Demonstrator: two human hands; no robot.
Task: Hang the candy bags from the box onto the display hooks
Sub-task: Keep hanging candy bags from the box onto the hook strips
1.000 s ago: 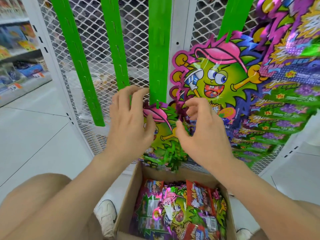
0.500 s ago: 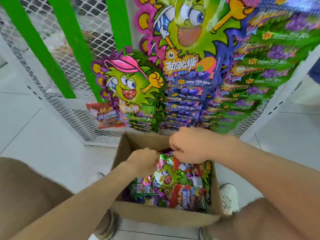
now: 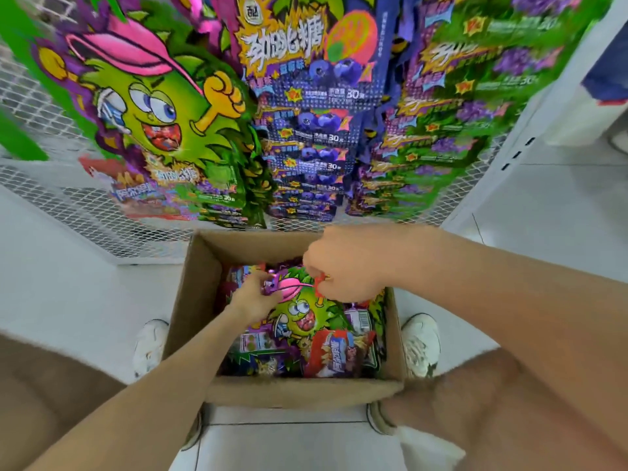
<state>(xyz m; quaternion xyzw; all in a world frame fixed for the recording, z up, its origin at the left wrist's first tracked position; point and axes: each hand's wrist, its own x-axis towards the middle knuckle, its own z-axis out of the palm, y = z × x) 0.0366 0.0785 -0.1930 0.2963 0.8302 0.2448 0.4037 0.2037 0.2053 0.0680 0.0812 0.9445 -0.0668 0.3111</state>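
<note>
An open cardboard box [image 3: 200, 277] stands on the floor between my feet, holding several candy bags. The top one is a green monster-shaped bag [image 3: 302, 314] with a pink cap. My left hand [image 3: 253, 297] grips its upper left edge. My right hand [image 3: 346, 266] pinches its upper right corner with curled fingers. A red bag [image 3: 334, 356] lies lower in the box. Above, a green monster bag [image 3: 159, 110] hangs on the mesh display, with blue bags [image 3: 312, 124] and green-purple bags [image 3: 452, 117] hanging beside it.
White wire mesh [image 3: 85, 212] backs the display, with green strips [image 3: 17, 79] at the left. A white frame post [image 3: 543, 107] rises at the right. My white shoes [image 3: 151, 345] flank the box on a pale tiled floor [image 3: 61, 294].
Both hands left the bag now hanging on the display and dropped into the box. My view tilted down, and the hands now hold the top green bag there.
</note>
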